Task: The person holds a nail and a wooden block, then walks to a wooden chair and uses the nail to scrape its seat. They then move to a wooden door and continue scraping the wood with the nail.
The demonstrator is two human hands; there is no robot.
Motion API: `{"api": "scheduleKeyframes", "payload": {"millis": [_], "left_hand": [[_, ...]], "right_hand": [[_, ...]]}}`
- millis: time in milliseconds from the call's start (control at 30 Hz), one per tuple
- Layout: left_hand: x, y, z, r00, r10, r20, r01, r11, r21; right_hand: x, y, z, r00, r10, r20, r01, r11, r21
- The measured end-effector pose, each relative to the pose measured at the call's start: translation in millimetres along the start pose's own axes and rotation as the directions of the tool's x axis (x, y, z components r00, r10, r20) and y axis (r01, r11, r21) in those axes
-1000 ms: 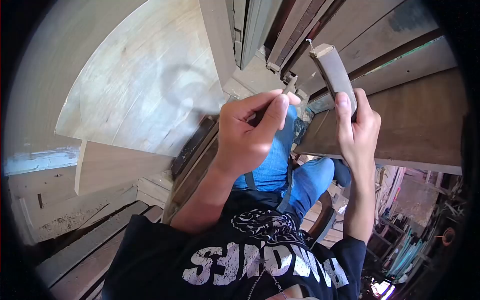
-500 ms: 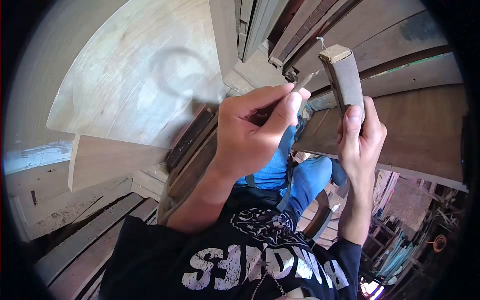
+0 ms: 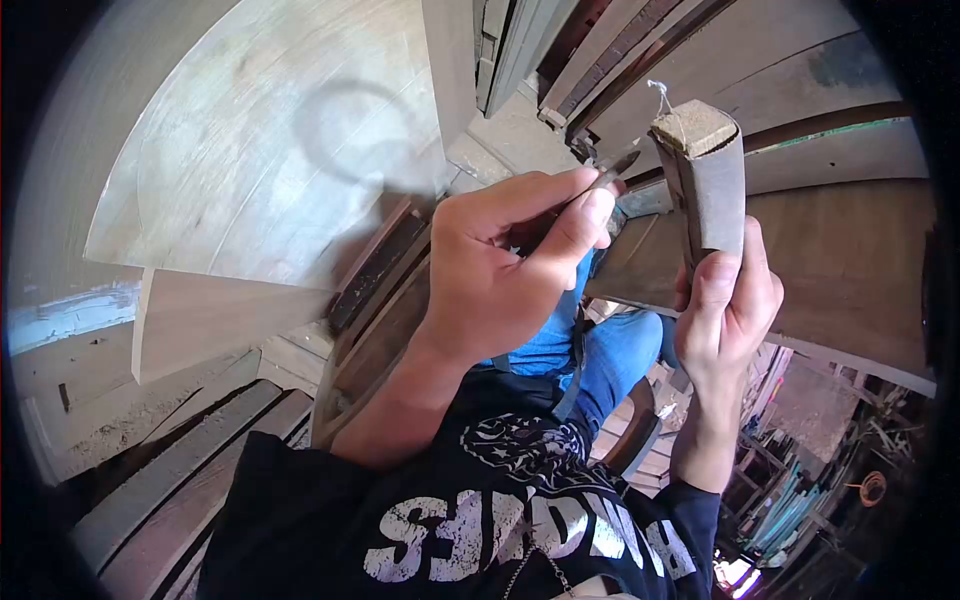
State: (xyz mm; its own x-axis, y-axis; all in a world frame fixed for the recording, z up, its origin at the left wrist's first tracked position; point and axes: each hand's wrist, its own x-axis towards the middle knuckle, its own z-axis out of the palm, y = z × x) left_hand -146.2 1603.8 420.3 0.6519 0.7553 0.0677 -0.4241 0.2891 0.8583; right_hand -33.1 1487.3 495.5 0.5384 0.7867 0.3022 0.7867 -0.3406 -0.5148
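Observation:
My left hand is closed, pinching a slim, pointed, pencil-like stick between thumb and fingers. Its dark tip points up and right, just short of a block wrapped in grey sandpaper. I grip the lower part of that block in my right hand, thumb on the near face and fingers around the far side. The tan end of the block faces up, and a thin white thread sticks up from its corner. Stick and block appear apart.
A large pale curved wooden panel stands at the left, above a wooden board. Dark slats lie at the lower left. A broad brown plank runs along the right. Cluttered material and an orange coil are at the lower right.
The stick has turned in my left fingers, its tip now darker and slightly lower. The block has shifted a little right and down, tilting so more of its end shows.

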Motion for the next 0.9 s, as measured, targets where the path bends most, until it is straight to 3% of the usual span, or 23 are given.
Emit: {"api": "scheduleKeyframes", "payload": {"millis": [67,167,267,433,533,600,700,733,900], "left_hand": [[1.5,10.2,-0.7,0.994,-0.104,0.027,0.102,0.992,0.072],[1.3,12.9,-1.4,0.990,-0.134,0.034,0.131,0.988,0.079],[0.8,13.1,0.9,0.993,-0.116,0.001,0.115,0.982,0.149],[0.9,8.5,-0.4,0.997,-0.077,-0.015,0.078,0.971,0.224],[1.5,8.1,-1.2,0.998,-0.055,-0.017,0.057,0.966,0.254],[1.1,7.4,-0.7,0.999,-0.047,-0.016,0.049,0.959,0.278],[1.1,4.2,-0.7,0.999,-0.018,-0.027,0.025,0.956,0.291],[1.7,3.0,-1.3,0.999,0.043,-0.025,-0.031,0.929,0.368],[5.5,-17.5,-4.0,0.953,0.303,-0.012,-0.259,0.834,0.487]], "right_hand": [[-1.5,-0.6,-5.2,1.000,0.016,0.027,-0.016,1.000,0.001],[-2.0,-4.3,-7.6,0.998,0.032,0.058,-0.031,0.999,-0.018],[0.7,-4.3,-4.4,0.994,-0.095,0.049,0.102,0.982,-0.162],[-1.6,-4.3,-3.3,0.995,-0.081,0.055,0.088,0.985,-0.151],[-0.8,-8.5,-3.9,0.997,0.005,0.076,0.006,0.989,-0.146],[0.2,-7.9,-1.5,0.997,-0.067,0.048,0.077,0.966,-0.247],[-0.9,-8.6,0.8,0.997,-0.052,0.053,0.067,0.942,-0.330],[-0.8,-3.1,5.1,0.984,-0.179,0.004,0.168,0.915,-0.366],[2.9,9.0,12.1,0.984,-0.169,0.060,0.177,0.859,-0.481]]}}
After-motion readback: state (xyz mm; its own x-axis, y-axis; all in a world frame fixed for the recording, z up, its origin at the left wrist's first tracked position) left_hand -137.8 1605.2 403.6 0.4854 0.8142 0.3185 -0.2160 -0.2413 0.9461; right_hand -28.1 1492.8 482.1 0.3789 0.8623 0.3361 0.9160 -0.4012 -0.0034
